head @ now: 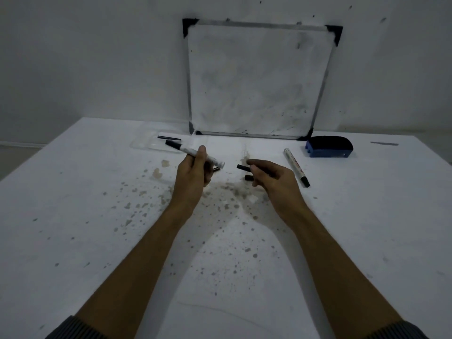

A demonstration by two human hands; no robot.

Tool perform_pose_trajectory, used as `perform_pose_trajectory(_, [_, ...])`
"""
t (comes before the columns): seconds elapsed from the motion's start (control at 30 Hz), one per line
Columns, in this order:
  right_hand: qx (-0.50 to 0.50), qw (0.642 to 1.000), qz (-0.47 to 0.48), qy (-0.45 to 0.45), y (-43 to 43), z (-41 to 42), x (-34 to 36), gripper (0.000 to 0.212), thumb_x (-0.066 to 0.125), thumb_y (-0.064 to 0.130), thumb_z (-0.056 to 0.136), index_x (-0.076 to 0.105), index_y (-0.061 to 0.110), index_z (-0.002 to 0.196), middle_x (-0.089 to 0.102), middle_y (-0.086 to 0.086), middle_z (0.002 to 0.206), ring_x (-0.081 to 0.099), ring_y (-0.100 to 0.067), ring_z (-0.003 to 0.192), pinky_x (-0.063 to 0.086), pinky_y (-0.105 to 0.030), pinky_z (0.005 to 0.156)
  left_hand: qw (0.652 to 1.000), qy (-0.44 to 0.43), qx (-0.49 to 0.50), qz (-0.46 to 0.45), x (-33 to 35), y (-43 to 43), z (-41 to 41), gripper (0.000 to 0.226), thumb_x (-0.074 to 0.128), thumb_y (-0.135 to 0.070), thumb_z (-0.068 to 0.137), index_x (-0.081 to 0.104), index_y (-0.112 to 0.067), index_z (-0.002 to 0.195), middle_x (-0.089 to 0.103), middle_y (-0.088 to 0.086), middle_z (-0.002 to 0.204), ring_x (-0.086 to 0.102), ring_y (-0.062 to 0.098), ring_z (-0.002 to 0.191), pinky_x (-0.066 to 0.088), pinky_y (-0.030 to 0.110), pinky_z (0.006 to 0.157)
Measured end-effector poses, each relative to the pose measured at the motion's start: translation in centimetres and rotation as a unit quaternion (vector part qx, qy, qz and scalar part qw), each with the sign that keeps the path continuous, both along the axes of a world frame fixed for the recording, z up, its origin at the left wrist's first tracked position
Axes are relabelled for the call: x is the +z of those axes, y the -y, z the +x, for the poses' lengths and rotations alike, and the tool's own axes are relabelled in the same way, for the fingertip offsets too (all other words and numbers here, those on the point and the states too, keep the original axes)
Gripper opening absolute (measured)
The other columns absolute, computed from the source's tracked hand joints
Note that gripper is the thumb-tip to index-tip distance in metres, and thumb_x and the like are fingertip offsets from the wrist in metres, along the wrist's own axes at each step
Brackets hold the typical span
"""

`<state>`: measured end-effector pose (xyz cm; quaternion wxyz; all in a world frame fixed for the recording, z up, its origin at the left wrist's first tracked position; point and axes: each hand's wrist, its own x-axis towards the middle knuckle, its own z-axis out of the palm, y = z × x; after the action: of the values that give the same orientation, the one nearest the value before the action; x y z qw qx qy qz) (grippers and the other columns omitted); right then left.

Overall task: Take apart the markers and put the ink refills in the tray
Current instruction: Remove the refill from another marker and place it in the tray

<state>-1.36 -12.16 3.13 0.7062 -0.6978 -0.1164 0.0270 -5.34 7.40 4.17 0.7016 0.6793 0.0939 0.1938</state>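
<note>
My left hand [193, 172] grips a white marker barrel [189, 150] with a black cap end pointing toward the tray; a small dark piece [216, 169] shows under its fingers. My right hand [271, 176] is closed on a black ink refill [243, 167], and a second short black piece [248, 177] sticks out below it. The clear plastic tray [144, 144] lies at the back left with one thin black refill [169, 138] in it. Another white marker [296, 167] with a black cap lies on the table right of my right hand.
A small whiteboard [256, 79] leans against the wall behind the table. A blue and black eraser [329, 146] sits at the back right. The white table [97, 216] is speckled with ink stains around my hands.
</note>
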Motion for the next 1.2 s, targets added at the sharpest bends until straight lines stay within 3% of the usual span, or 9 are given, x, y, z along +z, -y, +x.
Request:
perform_pose_trajectory(0.2, [-0.023,0.999,-0.028,0.008,0.9,0.2,0.1,0.027,0.069,0.017,0.095,0.072,0.015,0.122,0.076,0.015,0.100,0.075,0.000,0.089,0.054,-0.012,0.081,0.939,-0.068,-0.099,0.322,-0.9,-0.8,-1.1,0.039,0.036,-0.043,0.110,0.058,-0.011,0.108,0.065,-0.003,0.083,0.059,0.000,0.059,0.046,0.011,0.054])
perform_pose_trajectory(0.3, [-0.051,0.997,-0.060,0.000,1.3,0.6,-0.3,0.030,0.074,0.023,0.091,0.075,0.017,0.121,0.079,0.006,0.102,0.074,-0.009,0.099,0.056,-0.027,0.096,0.905,-0.065,-0.127,0.400,-1.5,-0.7,-1.3,0.038,0.032,-0.040,0.111,0.051,-0.012,0.095,0.063,0.009,0.081,0.060,0.016,0.066,0.049,0.031,0.062])
perform_pose_trajectory(0.4, [-0.099,0.986,-0.131,0.031,1.3,0.7,-0.1,0.030,0.068,0.026,0.096,0.072,0.012,0.123,0.077,0.003,0.094,0.074,-0.007,0.079,0.059,-0.020,0.080,0.872,-0.060,-0.097,0.476,-2.8,-0.7,-1.0,0.035,0.033,-0.040,0.111,0.045,-0.018,0.087,0.048,-0.003,0.075,0.044,0.011,0.063,0.034,0.025,0.057])
perform_pose_trajectory(0.5, [-0.149,0.959,-0.221,0.094,1.1,0.3,0.4,0.033,0.055,0.033,0.103,0.070,0.013,0.124,0.072,0.004,0.087,0.066,-0.002,0.072,0.051,-0.013,0.068,0.847,-0.012,-0.038,0.530,-3.6,-0.6,-0.7,0.027,0.050,-0.033,0.108,0.061,-0.009,0.103,0.058,0.001,0.087,0.053,0.018,0.074,0.037,0.028,0.066])
perform_pose_trajectory(0.6, [-0.150,0.953,-0.238,0.115,0.9,0.0,0.6,0.035,0.054,0.036,0.103,0.071,0.015,0.126,0.074,0.003,0.101,0.070,-0.012,0.089,0.056,-0.024,0.084,0.847,0.008,-0.010,0.531,-3.9,-0.7,-0.4,0.027,0.065,-0.029,0.101,0.073,-0.004,0.108,0.069,0.011,0.096,0.064,0.026,0.085,0.043,0.031,0.071])
perform_pose_trajectory(0.73, [-0.103,0.954,-0.255,0.117,0.9,-0.1,0.1,0.032,0.064,0.034,0.098,0.071,0.019,0.125,0.074,0.004,0.111,0.068,-0.008,0.102,0.047,-0.011,0.083,0.843,0.020,-0.009,0.538,-3.9,-0.8,-0.2,0.025,0.072,-0.031,0.096,0.081,-0.007,0.096,0.063,0.013,0.089,0.058,0.027,0.087,0.042,0.033,0.070])
perform_pose_trajectory(0.87, [-0.078,0.938,-0.293,0.168,0.0,-0.9,-0.3,0.021,0.066,0.029,0.097,0.073,0.021,0.115,0.073,0.005,0.108,0.065,-0.007,0.098,0.054,-0.023,0.088,0.842,-0.005,-0.049,0.537,-3.7,-1.2,-1.0,0.031,0.065,-0.038,0.098,0.078,-0.010,0.093,0.062,0.011,0.088,0.056,0.022,0.087,0.049,0.036,0.075])
perform_pose_trajectory(1.0, [-0.069,0.922,-0.315,0.216,-1.8,-2.0,-0.4,0.020,0.067,0.026,0.095,0.072,0.017,0.113,0.065,-0.001,0.111,0.061,-0.010,0.100,0.047,-0.018,0.090,0.852,-0.046,-0.079,0.515,-2.1,-2.1,-1.9,0.031,0.068,-0.047,0.094,0.076,-0.023,0.112,0.063,0.003,0.104,0.057,0.016,0.097,0.043,0.028,0.077])
perform_pose_trajectory(1.2, [-0.030,0.913,-0.316,0.255,-5.8,-1.1,2.4,0.014,0.067,0.028,0.093,0.070,0.023,0.106,0.060,0.001,0.092,0.060,-0.014,0.086,0.054,-0.028,0.080,0.880,-0.125,0.000,0.459,1.5,-9.2,-0.8,0.037,0.063,-0.049,0.097,0.077,-0.019,0.115,0.074,0.000,0.108,0.066,0.017,0.092,0.048,0.029,0.080])
